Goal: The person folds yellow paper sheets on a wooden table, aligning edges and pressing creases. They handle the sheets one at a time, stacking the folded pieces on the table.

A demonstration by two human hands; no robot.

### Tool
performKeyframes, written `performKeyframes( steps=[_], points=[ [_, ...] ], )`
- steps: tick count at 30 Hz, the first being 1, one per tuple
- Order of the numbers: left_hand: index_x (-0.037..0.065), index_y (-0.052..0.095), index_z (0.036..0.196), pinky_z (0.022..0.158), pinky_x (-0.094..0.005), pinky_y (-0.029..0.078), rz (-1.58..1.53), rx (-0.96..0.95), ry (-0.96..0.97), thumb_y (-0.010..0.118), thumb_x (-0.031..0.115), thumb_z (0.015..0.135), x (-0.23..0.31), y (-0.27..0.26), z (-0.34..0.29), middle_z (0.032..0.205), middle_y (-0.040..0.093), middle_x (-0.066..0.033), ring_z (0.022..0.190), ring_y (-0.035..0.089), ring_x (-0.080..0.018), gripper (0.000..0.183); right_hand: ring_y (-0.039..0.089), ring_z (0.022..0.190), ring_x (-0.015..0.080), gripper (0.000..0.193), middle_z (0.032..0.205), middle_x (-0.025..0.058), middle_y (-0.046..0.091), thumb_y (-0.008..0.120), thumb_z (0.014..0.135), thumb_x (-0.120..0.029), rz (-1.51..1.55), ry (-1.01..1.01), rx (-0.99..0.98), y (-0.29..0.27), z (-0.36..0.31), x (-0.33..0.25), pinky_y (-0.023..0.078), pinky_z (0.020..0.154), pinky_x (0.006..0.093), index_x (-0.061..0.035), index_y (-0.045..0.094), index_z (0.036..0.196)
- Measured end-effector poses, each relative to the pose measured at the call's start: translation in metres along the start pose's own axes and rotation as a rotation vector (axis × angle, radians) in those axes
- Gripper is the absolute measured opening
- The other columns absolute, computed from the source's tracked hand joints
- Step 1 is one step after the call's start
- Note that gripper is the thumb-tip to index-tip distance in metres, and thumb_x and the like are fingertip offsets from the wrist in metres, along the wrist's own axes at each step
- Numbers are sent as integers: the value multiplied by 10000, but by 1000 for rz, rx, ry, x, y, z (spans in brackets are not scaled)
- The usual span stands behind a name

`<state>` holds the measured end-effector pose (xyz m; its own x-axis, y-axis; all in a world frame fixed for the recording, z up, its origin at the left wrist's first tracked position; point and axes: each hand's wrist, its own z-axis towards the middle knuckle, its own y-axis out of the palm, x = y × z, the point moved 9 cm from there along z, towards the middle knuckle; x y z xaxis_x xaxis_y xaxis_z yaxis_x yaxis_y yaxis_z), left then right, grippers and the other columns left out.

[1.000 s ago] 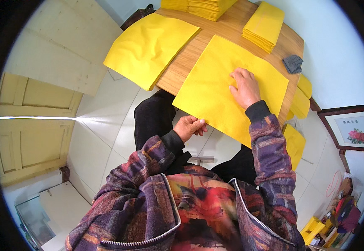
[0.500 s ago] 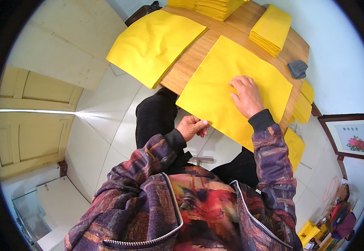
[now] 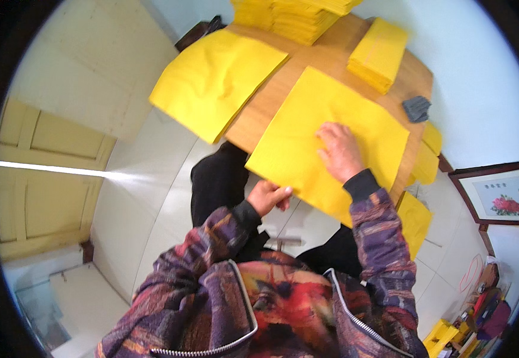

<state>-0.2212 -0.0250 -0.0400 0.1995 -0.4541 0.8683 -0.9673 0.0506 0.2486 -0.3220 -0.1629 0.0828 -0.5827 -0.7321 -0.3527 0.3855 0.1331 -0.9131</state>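
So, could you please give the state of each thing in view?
Near yellow sheet: spread out, overhanging the table
Left hand: pinching that sheet's edge
Right hand: lying on that sheet
Left yellow sheet: rippled, overhanging
Right yellow stack: evenly piled
Far yellow stack: piled
Gray cloth: bunched up

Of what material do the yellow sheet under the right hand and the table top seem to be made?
Yellow sheet: probably felt-like cloth, matte, judging by its even, soft surface without glare.
Table top: wood or laminate, smooth, from its flat brown surface; blur leaves this open.
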Motion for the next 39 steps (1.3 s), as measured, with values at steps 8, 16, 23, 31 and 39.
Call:
performKeyframes(
  steps=[8,16,23,31,39],
  points=[
    [-3,626,831,610,-291,511,-212,115,-65,571,384,936,-14,-11,3,713,654,-112,603,619,-174,405,445,1184,316,374,1256,101,512,700,768,-174,29,160,88,1,3,13,378,977,443,-69,594,1112],
    [24,610,815,606,-327,492,-294,178,-74,591,351,929,-20,-17,7,728,646,-112,638,614,-203,347,324,1326,338,496,1374,108,438,676,799,-279,-49,334,116,7,10,40,266,1075,472,-87,543,1235],
    [37,632,874,584,-327,472,-288,176,-41,572,336,935,-9,-15,7,722,639,-92,611,592,-189,311,281,1355,355,535,1441,123,354,664,815,-287,-18,475,17,-4,-19,71,253,1093,480,-97,507,1289],
    [56,603,973,578,-326,453,-299,222,-81,569,308,934,-11,-16,9,757,621,-74,631,580,-207,257,385,1276,369,502,1348,148,449,689,777,-245,-80,397,118,-23,-71,75,323,1058,461,-59,544,1220],
    [63,608,860,587,-284,474,-212,148,-94,604,409,913,-9,-13,5,754,644,-66,651,611,-151,349,484,1146,352,338,1182,147,542,689,769,-138,52,333,385,-68,-136,34,407,972,422,-15,579,1063]
  ],
)
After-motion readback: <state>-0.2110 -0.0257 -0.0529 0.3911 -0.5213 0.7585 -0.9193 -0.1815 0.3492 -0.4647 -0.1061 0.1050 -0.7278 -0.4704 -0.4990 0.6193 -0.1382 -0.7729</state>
